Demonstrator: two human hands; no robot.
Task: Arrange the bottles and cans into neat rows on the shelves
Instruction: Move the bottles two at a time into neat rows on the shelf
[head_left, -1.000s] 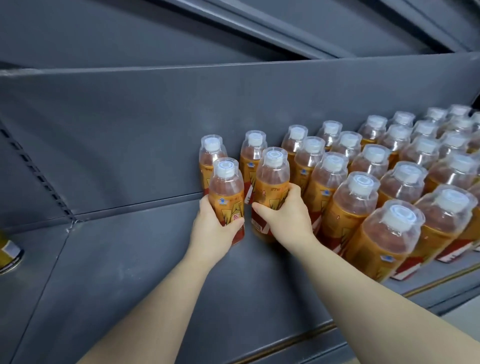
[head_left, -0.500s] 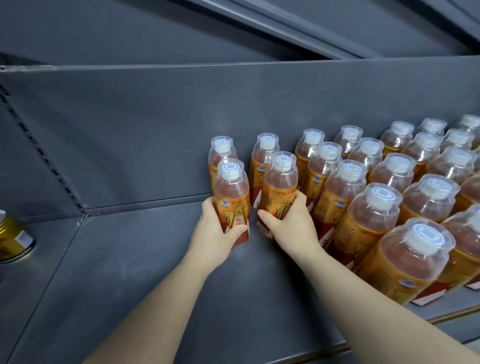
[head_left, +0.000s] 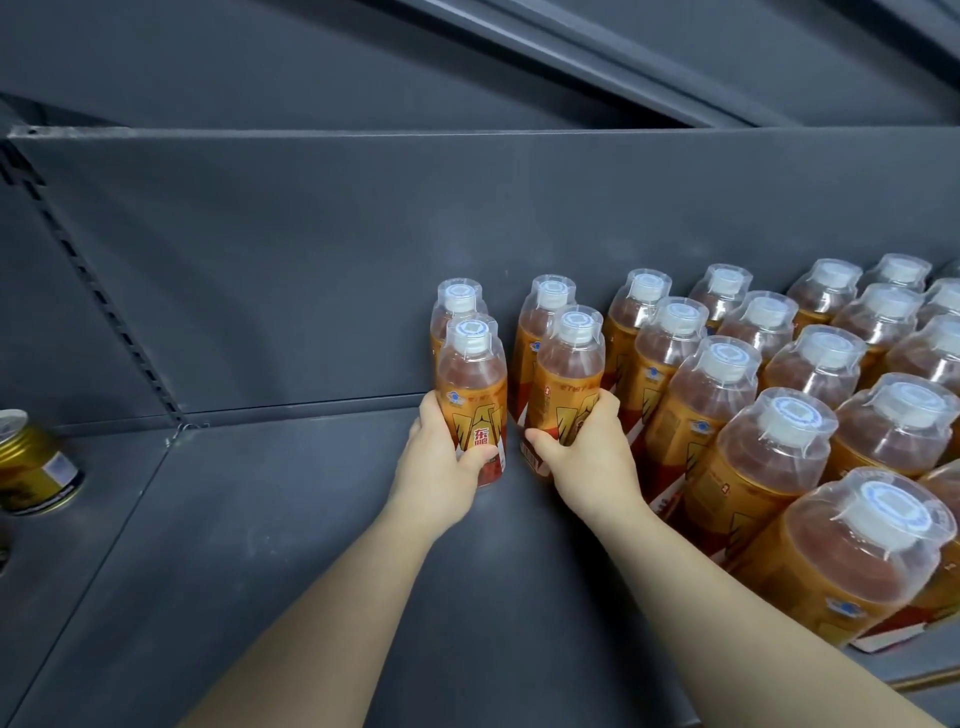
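Grey metal shelf (head_left: 291, 571) with a grey back panel (head_left: 311, 249) behind it and a slotted strip (head_left: 104, 306) running down the far left. Head view is the only feed I get.

I see the left hand (head_left: 441, 478) gripping the left front bottle (head_left: 472, 384) low on its label, thumb across the front, fingers curled round the left side. The right hand (head_left: 587, 462) grips the right front bottle (head_left: 569, 379) the same way: thumb at the lower left of the label, fingers wrapped round the right side.

Both bottles stand upright on the shelf, holding orange drink, with a clear overcap over a white cap. There is a small gap between the two. Each stands just in front of a back-row one, the left rear bottle (head_left: 457, 299) and the right rear bottle (head_left: 545, 301), both against the panel.

The right front bottle sits just beside the block of bottles (head_left: 727, 395), which fills the right of the shelf in rows from near to far. I can't tell if it touches its neighbour, since the hand covers that side.

A gold can (head_left: 31, 462) sits at the far left, well apart from the hands and cut by the frame edge.
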